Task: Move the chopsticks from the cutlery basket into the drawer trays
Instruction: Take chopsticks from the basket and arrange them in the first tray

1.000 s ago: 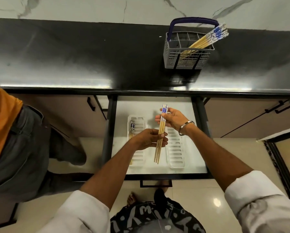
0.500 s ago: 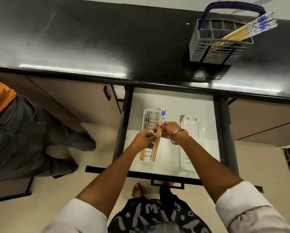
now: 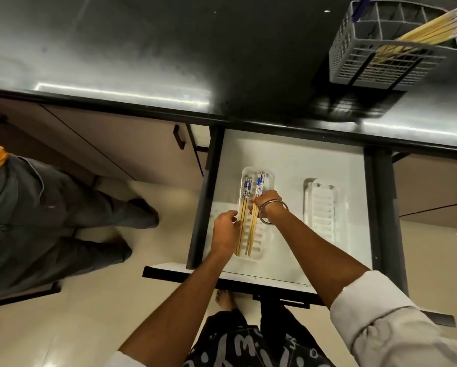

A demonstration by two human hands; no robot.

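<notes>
An open white drawer (image 3: 288,154) holds two clear slotted trays. In the left tray (image 3: 269,178) lie chopsticks with blue-patterned tops (image 3: 245,192). My right hand (image 3: 268,205), with a metal bangle on the wrist, is shut on a second bundle of chopsticks (image 3: 253,229) lying low in that same tray. My left hand (image 3: 226,231) rests at the tray's left side, fingers touching the chopsticks lying there. The right tray (image 3: 322,207) holds nothing. A grey cutlery basket (image 3: 381,62) on the black counter holds several more chopsticks (image 3: 428,27).
The black counter (image 3: 169,49) runs across the top, its front edge above the drawer. Another person's grey-trousered legs (image 3: 50,207) stand on the floor at the left. Closed cabinet doors with black handles flank the drawer.
Both hands have lowered the bundle of chopsticks from above the drawer down into the left tray, beside the ones lying there. My view has shifted left and down.
</notes>
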